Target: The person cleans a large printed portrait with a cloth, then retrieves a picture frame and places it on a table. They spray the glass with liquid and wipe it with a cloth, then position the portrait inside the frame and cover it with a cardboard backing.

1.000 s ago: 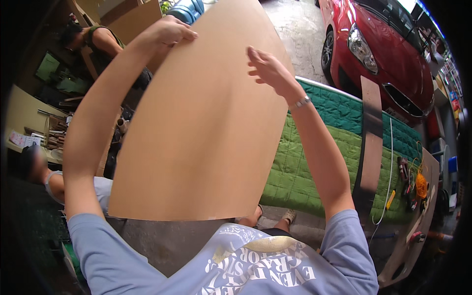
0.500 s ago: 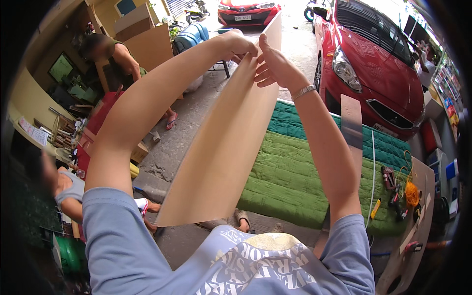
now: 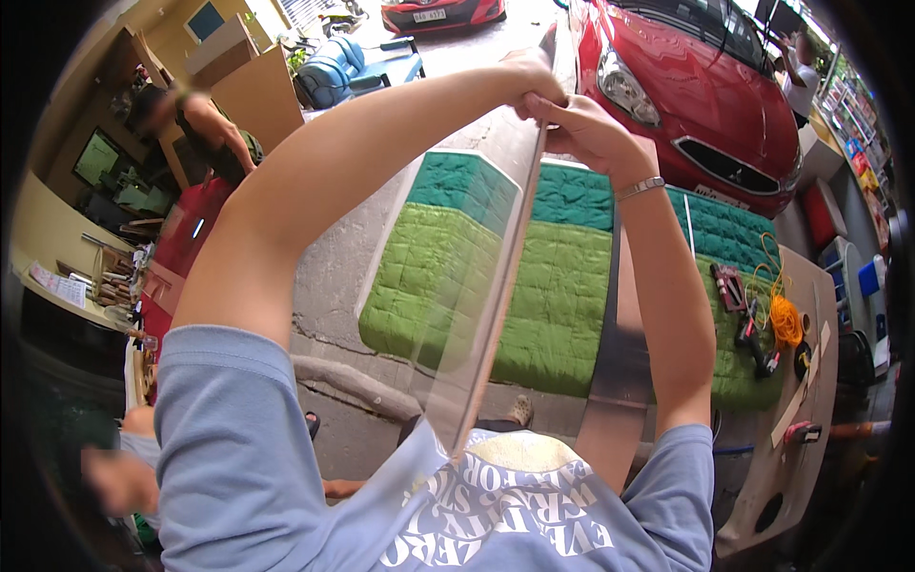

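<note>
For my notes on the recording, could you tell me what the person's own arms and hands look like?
Both forearms are bare. The left hand wears nothing. The right hand has a thin silver bracelet at the wrist. Short light-blue sleeves of a T-shirt with white lettering on the chest cover the upper arms. No gloves or rings show.

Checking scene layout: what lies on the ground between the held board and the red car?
In the head view, a green quilted mat lies between the board and the red car.
</note>
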Tool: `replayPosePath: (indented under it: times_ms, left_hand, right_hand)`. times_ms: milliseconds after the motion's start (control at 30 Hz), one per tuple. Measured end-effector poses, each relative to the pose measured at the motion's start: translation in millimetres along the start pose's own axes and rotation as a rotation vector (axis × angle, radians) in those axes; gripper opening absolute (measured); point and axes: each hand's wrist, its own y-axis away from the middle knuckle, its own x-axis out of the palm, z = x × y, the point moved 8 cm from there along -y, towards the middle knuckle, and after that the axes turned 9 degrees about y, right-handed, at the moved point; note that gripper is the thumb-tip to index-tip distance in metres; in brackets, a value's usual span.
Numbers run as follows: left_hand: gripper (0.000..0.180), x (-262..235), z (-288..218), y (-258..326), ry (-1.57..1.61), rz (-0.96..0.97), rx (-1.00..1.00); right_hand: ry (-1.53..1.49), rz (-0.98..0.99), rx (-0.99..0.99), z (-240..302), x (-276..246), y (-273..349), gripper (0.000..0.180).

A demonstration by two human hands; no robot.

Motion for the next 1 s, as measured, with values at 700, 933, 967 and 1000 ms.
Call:
replayPosePath:
  times_ms: [700, 933, 967, 1000]
  left_hand:
    - [0.039, 423.3, -138.7, -43.7, -0.381, 0.169, 0.169]
    - [0.067, 410.9, 2.2, -39.6, 0.14, -0.146, 0.148]
    - [0.062, 397.9, 54.1, -39.9, 0.15, -0.187, 0.122]
    - [0.059, 384.5, 114.0, -39.4, 0.175, -0.191, 0.06]
  right_hand:
    - [0.12, -0.697, 0.434, -287.5, -179.3, 276.5, 0.017]
    - [0.092, -0.651, 0.649, -419.2, -197.0, 316.3, 0.025]
    - [0.146, -0.642, 0.694, -433.9, -201.1, 320.1, 0.023]
    - [0.178, -0.634, 0.706, -445.6, -203.3, 322.5, 0.023]
